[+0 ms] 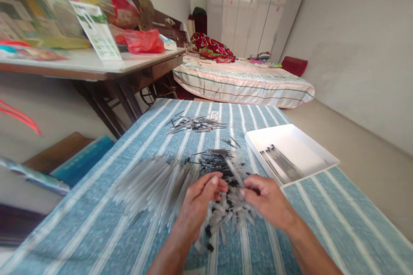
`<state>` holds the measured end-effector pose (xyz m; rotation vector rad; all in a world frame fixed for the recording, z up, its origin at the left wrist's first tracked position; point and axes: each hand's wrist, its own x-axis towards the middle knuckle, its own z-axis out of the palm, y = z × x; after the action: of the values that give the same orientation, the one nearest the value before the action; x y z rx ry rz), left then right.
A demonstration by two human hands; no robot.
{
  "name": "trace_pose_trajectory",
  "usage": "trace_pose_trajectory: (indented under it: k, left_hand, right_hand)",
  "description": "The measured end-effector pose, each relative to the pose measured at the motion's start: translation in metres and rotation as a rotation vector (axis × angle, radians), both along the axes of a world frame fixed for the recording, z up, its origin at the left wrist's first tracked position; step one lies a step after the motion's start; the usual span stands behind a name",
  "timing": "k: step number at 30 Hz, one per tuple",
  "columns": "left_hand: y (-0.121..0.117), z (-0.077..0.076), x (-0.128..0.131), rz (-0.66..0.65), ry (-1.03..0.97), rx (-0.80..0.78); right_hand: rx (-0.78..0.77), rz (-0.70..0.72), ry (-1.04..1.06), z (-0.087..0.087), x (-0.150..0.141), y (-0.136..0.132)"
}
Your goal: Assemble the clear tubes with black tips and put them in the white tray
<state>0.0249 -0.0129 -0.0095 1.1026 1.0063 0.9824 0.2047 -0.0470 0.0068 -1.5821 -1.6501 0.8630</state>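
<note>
My left hand (198, 204) and my right hand (266, 200) meet over a heap of small clear caps with black tips (227, 215) on a blue-and-white striped cloth (97, 223). Both hands have their fingers curled together. A thin clear pen tube (235, 172) slants up between their fingertips; motion blur hides which hand grips it. To the left lies a pile of clear tubes (155, 187). Behind the hands lies a heap of thin black refills (216, 159). A white tray (318, 144) with several assembled pens (280, 163) sits to the right.
Another small pile of dark refills (195, 123) lies farther back on the cloth. A cluttered wooden table (97, 66) stands at the left, a bed (241, 79) behind, and a white wardrobe (248, 8) at the far wall. Bare floor lies to the right.
</note>
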Motion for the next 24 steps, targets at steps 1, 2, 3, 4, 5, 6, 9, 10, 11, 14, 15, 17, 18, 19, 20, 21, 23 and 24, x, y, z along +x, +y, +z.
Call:
trace_pose_trajectory:
  k: [1,2,3,4,5,6,9,10,11,14,15,17,18,19,20,21,23,24]
  left_hand:
    - [-0.003,0.002,0.004,-0.012,-0.145,-0.088]
    - [-0.006,0.004,0.006,0.004,-0.27,-0.156]
    - [-0.007,0.005,0.008,0.038,-0.365,-0.21]
    - [-0.008,0.006,0.009,0.09,-0.432,-0.25]
    - [-0.007,0.007,0.008,0.156,-0.472,-0.275]
    - [-0.006,0.008,0.007,0.221,-0.492,-0.287]
    - [-0.003,0.012,-0.001,0.344,-0.515,-0.273]
    - [-0.002,0.014,-0.003,0.35,-0.536,-0.267]
    - [-0.002,0.016,-0.005,0.344,-0.564,-0.268]
    - [-0.002,0.019,-0.008,0.322,-0.651,-0.295]
    - [-0.001,0.021,-0.009,0.314,-0.664,-0.304]
    - [0.004,0.025,-0.017,0.384,-0.667,-0.261]
    - [0.008,0.029,-0.024,0.431,-0.661,-0.227]
    - [0.013,0.034,-0.032,0.581,-0.66,-0.129]
    - [0.018,0.04,-0.042,0.684,-0.67,-0.064]
    - [0.024,0.047,-0.05,0.729,-0.68,-0.027]
    - [0.031,0.059,-0.06,0.7,-0.709,0.102]
    - [0.032,0.062,-0.06,0.595,-0.695,0.1]
  right_hand:
    - [-0.013,0.061,0.077,-0.002,-0.017,-0.004]
    - [-0.014,0.097,0.144,-0.004,-0.031,-0.007]
    - [-0.012,0.101,0.205,-0.007,-0.043,-0.009]
    - [-0.033,0.101,0.26,-0.011,-0.052,-0.011]
    - [-0.071,0.098,0.314,-0.016,-0.06,-0.012]
    - [-0.123,0.095,0.363,-0.02,-0.066,-0.014]
    - [-0.308,0.095,0.48,-0.034,-0.083,-0.018]
    - [-0.348,0.087,0.511,-0.037,-0.089,-0.019]
    - [-0.37,0.075,0.54,-0.039,-0.094,-0.02]
    - [-0.338,0.041,0.554,-0.038,-0.108,-0.023]
    - [-0.282,0.024,0.51,-0.036,-0.111,-0.025]
    - [-0.12,-0.014,0.339,-0.034,-0.113,-0.035]
    - [-0.043,-0.022,0.238,-0.034,-0.113,-0.042]
    - [0.014,-0.021,0.139,-0.036,-0.112,-0.05]
    - [0.021,0.01,0.078,-0.039,-0.109,-0.058]
    - [-0.002,0.02,0.053,-0.043,-0.106,-0.065]
    - [0.011,-0.039,0.025,-0.049,-0.096,-0.072]
    - [0.024,-0.039,0.007,-0.05,-0.091,-0.071]
